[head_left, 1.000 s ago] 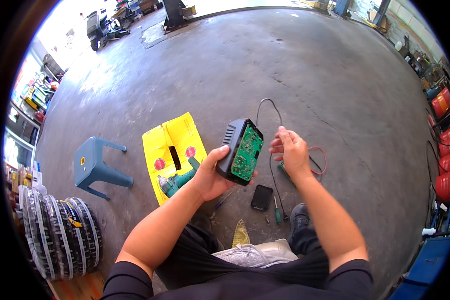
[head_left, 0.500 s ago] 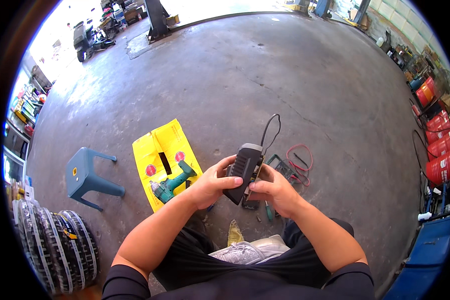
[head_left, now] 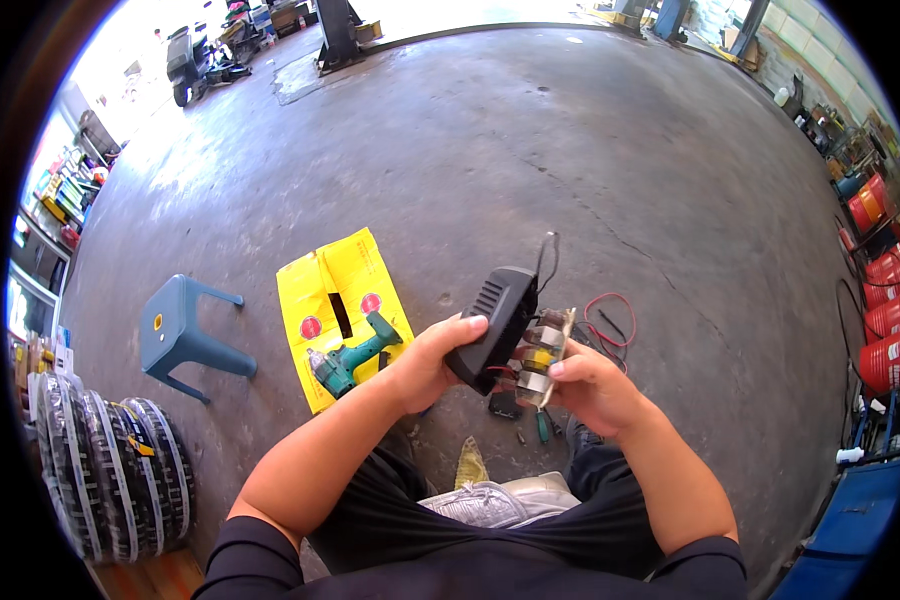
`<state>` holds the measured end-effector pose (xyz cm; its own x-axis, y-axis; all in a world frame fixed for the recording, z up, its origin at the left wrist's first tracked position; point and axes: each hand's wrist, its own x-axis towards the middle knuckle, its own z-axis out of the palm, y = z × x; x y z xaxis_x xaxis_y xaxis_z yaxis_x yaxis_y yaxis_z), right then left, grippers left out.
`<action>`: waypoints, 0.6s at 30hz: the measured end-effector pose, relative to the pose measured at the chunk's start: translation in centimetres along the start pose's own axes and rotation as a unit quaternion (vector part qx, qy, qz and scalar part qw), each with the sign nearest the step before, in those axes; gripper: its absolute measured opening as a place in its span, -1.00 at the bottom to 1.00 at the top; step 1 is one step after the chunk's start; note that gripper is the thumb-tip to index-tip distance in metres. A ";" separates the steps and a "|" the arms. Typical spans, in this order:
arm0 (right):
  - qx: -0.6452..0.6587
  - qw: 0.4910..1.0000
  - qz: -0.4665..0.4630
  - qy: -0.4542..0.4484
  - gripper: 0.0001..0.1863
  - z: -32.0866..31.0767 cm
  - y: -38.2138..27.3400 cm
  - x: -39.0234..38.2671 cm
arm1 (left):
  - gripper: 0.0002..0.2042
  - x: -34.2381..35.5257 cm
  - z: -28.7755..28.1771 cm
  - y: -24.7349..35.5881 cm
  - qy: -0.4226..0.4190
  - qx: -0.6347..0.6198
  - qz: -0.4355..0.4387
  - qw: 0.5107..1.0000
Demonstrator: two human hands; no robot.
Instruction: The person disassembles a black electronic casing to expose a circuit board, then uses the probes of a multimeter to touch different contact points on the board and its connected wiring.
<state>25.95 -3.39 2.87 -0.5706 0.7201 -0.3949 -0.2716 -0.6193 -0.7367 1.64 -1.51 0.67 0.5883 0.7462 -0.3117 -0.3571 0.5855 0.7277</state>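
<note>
My left hand (head_left: pixel 428 365) grips a black ribbed plastic charger housing (head_left: pixel 498 312), thumb on top. A dark cord (head_left: pixel 548 258) loops off its far end. My right hand (head_left: pixel 602 392) pinches a circuit board (head_left: pixel 542 358) with silvery and yellow components by its edge. Board and housing are apart, side by side, with a thin red wire between them. Below, on the floor, lie a black block-like part (head_left: pixel 504 405) and a screwdriver (head_left: pixel 542 427) with a green handle. Red test leads (head_left: pixel 622 300) curl beyond my right hand, which hides whatever they join.
To the left, a green cordless power tool (head_left: pixel 355 362) rests on a yellow sheet (head_left: pixel 315 275). Farther left stand a blue plastic stool (head_left: pixel 182 342) and wrapped tyres (head_left: pixel 110 480). Red drums (head_left: pixel 888 355) and a blue cabinet (head_left: pixel 860 520) line the right side.
The circuit board has come away from the housing to the right, and its components now show. The housing has tilted in my left hand. The whole view has shifted slightly.
</note>
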 end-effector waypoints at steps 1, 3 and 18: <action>0.014 1.000 0.002 -0.017 -0.32 -0.2 -0.2 -0.2 | -0.36 -0.2 0.4 0.4 -0.004 -0.023 -0.010 1.000; 0.041 0.998 0.006 -0.052 -0.32 -0.4 -0.6 -0.4 | -0.38 -0.3 1.3 1.0 -0.021 -0.049 0.002 0.999; 0.152 0.975 -0.139 -0.087 -0.16 1.2 0.1 -0.1 | -0.28 -0.7 0.0 0.9 -0.093 -0.149 0.104 0.979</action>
<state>25.08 -3.86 3.49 -0.5568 0.8263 -0.0848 -0.6370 -0.4903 -0.5948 0.92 -1.47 1.58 0.5926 0.8045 -0.0386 -0.6629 0.5145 0.5439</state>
